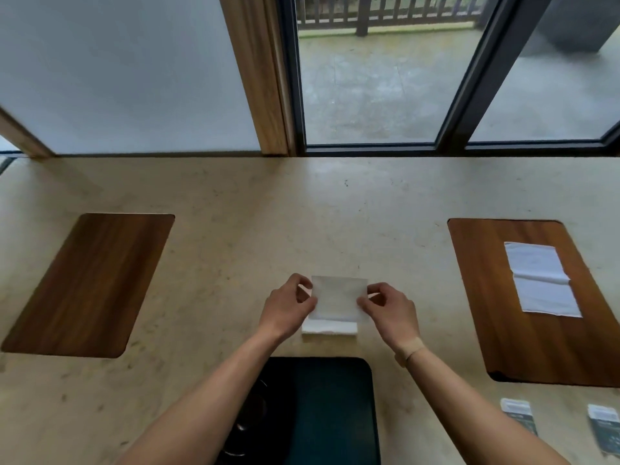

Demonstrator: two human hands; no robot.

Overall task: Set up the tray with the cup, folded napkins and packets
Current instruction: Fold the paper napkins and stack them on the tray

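i've got the white napkin (339, 298) pinched at both side edges, left hand (288, 305) and right hand (389, 307), its upper flap raised above the lower part lying on the desk (235, 263) in front of me. to fold it well i'd bring the flap down evenly, match the corners, then press the crease flat before carrying it to the wooden tray (523, 330) on my right, where another folded napkin (540, 280) lies.
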